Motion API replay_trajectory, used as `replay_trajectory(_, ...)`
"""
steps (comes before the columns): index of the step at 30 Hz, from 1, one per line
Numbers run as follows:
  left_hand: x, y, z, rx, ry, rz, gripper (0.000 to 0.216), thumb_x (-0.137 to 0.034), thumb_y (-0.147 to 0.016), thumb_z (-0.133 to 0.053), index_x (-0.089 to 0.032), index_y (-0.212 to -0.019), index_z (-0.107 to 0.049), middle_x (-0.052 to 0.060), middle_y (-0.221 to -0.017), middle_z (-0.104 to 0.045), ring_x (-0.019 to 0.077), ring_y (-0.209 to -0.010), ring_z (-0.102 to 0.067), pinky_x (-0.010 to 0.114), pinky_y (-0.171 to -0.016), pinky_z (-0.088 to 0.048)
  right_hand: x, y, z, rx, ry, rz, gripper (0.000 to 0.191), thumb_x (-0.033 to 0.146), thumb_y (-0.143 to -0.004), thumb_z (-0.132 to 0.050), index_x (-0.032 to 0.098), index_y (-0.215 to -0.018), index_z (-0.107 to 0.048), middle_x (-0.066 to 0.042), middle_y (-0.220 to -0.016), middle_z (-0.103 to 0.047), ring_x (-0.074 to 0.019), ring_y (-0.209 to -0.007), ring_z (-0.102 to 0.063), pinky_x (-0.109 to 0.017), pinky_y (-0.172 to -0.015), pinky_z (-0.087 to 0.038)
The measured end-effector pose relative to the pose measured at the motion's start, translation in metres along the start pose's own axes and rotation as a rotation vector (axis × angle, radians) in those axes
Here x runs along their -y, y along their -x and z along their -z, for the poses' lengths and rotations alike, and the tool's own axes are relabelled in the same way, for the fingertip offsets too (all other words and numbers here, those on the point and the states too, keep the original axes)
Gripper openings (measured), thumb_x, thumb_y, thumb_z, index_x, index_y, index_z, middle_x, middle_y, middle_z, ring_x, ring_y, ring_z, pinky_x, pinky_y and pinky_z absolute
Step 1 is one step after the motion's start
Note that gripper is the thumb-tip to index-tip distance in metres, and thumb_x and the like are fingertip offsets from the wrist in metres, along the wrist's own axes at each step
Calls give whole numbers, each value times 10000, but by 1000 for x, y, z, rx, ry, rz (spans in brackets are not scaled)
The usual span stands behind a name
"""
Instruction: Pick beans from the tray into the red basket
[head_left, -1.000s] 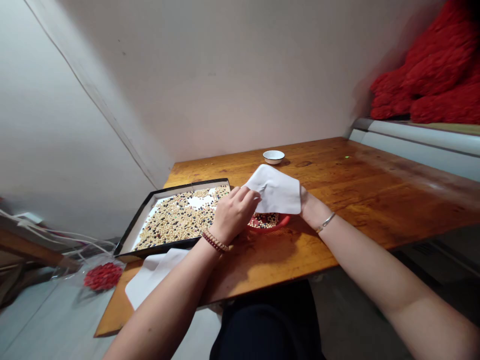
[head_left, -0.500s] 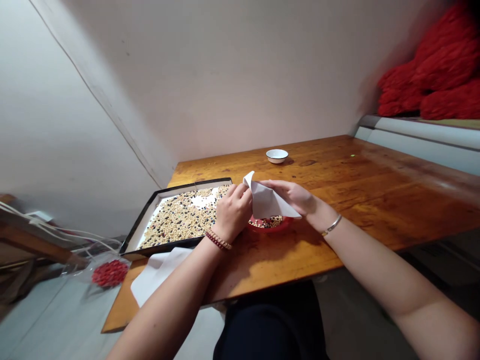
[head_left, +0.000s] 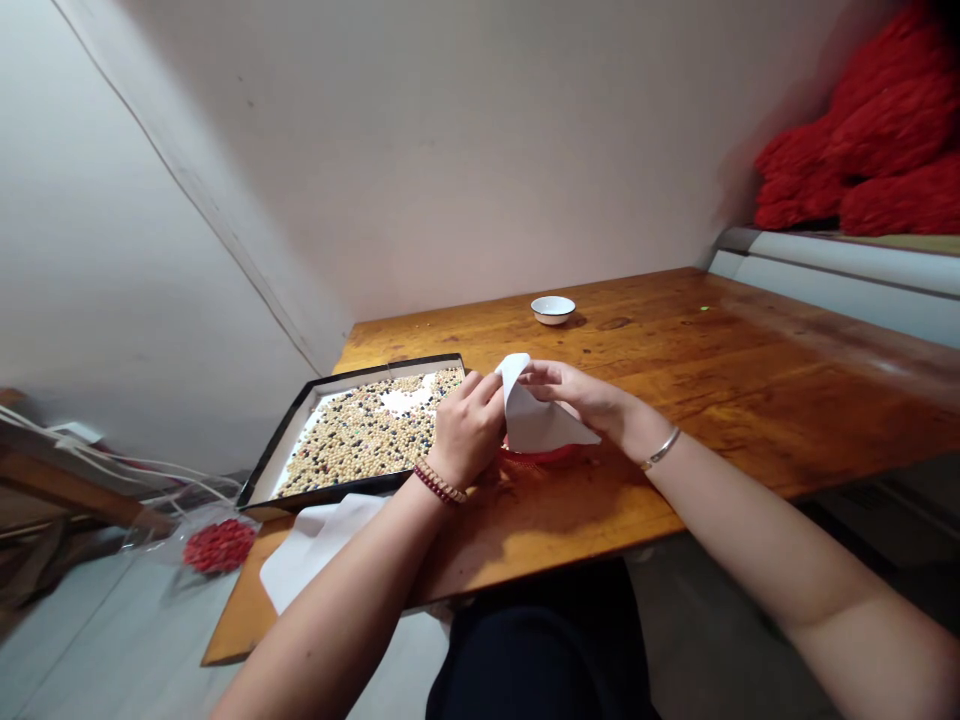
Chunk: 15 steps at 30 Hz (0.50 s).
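Both hands hold a folded white paper sheet [head_left: 536, 420] above a red bowl [head_left: 540, 457], which the paper mostly hides. My left hand [head_left: 469, 428], with a beaded bracelet at the wrist, pinches the paper's left edge. My right hand [head_left: 585, 395], with a thin metal bangle, grips the top fold from the right. To the left lies a black tray [head_left: 281, 450] lined in white and covered with mixed beige and dark beans [head_left: 367, 435].
A small white dish [head_left: 553, 308] stands at the back of the wooden table [head_left: 712, 380]. Another white sheet [head_left: 315, 545] hangs over the front left edge. A bag of red items [head_left: 219, 545] lies on the floor at left; red fluffy fabric [head_left: 870, 150] is piled at right.
The paper was spread wide over the bowl a second ago; now it is folded narrower and lowered, hiding the beans in the bowl. My right hand moved on top of the fold.
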<state>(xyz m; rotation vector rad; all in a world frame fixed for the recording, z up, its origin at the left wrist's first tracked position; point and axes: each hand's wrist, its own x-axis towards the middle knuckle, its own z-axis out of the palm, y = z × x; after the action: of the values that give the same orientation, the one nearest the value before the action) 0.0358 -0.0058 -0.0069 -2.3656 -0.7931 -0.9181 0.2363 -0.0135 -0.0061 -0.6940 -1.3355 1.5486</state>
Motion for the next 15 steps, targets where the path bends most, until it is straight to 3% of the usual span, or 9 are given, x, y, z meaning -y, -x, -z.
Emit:
replay_trajectory(4,2,0,2,-1,-29,16,293,-181,-1032,-447,-195,-822,-650,79,-835,-682,199,-776,-572,312,-672,-459,-4,-2,7,-60,215,-44,431,539,-724,-870,156,-892,-768,-53,-868,-734,-154,-753,-629,-251,-664,-465)
replay_trajectory(8,1,-2,3,48,-56,46,217,-173,-1009,-506,-199,-857,-659,81,-861,-689,212,-821,-584,311,-677,-458,-3,-4,7,-106,348,-32,463,574,-666,-888,145,-777,-753,-35,-770,-708,-152,-704,-599,-264,-650,-443)
replay_trajectory(12,3,-6,4,80,-105,114,156,-184,-987,-553,-202,-876,-660,75,-869,-691,230,-862,-589,318,-681,-457,-4,-7,4,-151,300,-22,501,617,-713,-838,139,-824,-735,-40,-786,-707,-154,-697,-585,-278,-645,-440)
replay_trajectory(15,17,-8,6,126,-136,236,176,-281,-1004,-553,-197,-903,-670,86,-917,-711,246,-903,-597,329,-706,-465,-5,-9,10,-230,137,-27,408,553,-781,-802,164,-849,-704,-50,-803,-704,-156,-670,-566,-292,-622,-449)
